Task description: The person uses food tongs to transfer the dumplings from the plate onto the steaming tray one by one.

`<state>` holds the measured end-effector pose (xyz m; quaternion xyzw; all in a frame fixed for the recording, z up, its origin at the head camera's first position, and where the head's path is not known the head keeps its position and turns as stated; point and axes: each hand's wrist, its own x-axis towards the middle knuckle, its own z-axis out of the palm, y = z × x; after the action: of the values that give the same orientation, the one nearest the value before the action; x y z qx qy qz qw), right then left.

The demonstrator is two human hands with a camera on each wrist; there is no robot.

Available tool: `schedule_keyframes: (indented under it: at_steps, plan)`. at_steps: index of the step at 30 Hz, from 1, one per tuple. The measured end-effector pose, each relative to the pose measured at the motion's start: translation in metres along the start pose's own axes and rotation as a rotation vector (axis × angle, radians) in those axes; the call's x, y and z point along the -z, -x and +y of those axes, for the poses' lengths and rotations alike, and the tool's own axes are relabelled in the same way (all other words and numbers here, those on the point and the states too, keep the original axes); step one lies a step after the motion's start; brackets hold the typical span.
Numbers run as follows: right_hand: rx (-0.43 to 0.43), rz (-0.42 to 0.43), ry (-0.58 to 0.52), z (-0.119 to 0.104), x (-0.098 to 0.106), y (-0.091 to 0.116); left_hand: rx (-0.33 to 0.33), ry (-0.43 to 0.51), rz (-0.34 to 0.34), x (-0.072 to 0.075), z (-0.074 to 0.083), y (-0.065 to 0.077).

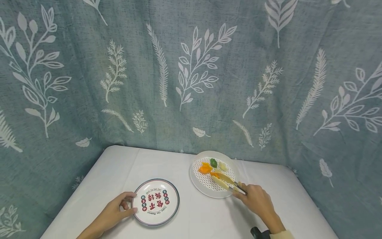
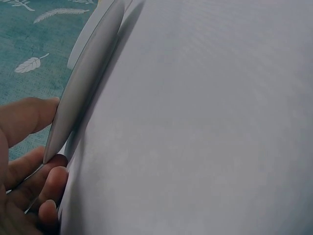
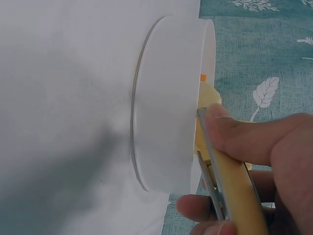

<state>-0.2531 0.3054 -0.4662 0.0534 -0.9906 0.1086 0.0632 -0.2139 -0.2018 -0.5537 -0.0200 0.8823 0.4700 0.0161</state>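
My left hand (image 1: 114, 212) pinches the near-left rim of a white plate (image 1: 171, 209) with red and blue lettering. In the left wrist view, the plate (image 2: 84, 81) has the thumb on its upper side and fingers at its underside. My right hand (image 1: 257, 200) grips yellow-headed tongs (image 1: 224, 178), whose heads reach into a round white basket (image 1: 198, 186) with a perforated floor. Inside lie orange pieces (image 1: 205, 168), a green piece (image 1: 213, 162) and a pale yellow piece (image 1: 223, 166). Whether the tongs' heads clasp anything cannot be told. In the right wrist view, the basket wall (image 3: 168, 107) hides most contents.
A white cloth covers the table (image 1: 119, 166). Blue-green curtains (image 1: 167, 126) with a leaf print hang behind it and at both sides. The basket stands near the back edge, right of the plate. A dark strap (image 1: 260, 233) sits at my right wrist.
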Motion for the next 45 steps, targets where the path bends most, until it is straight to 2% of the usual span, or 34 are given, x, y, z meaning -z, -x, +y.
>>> schedule_keyframes:
  at_steps: [25, 30, 36, 45]
  plan:
    - [-0.060, -0.061, -0.015, -0.002, -0.001, -0.010, 0.014, 0.016, -0.016, 0.000, 0.000, -0.001]
    - [-0.072, -0.047, -0.026, -0.002, 0.000, -0.008, 0.007, 0.020, -0.015, 0.001, 0.000, -0.001]
    - [-0.092, -0.002, -0.090, -0.005, 0.001, -0.002, 0.007, 0.012, -0.002, 0.001, 0.001, -0.002]
    - [-0.082, 0.013, -0.154, -0.018, -0.004, 0.010, 0.023, 0.010, -0.002, -0.002, 0.000, -0.001]
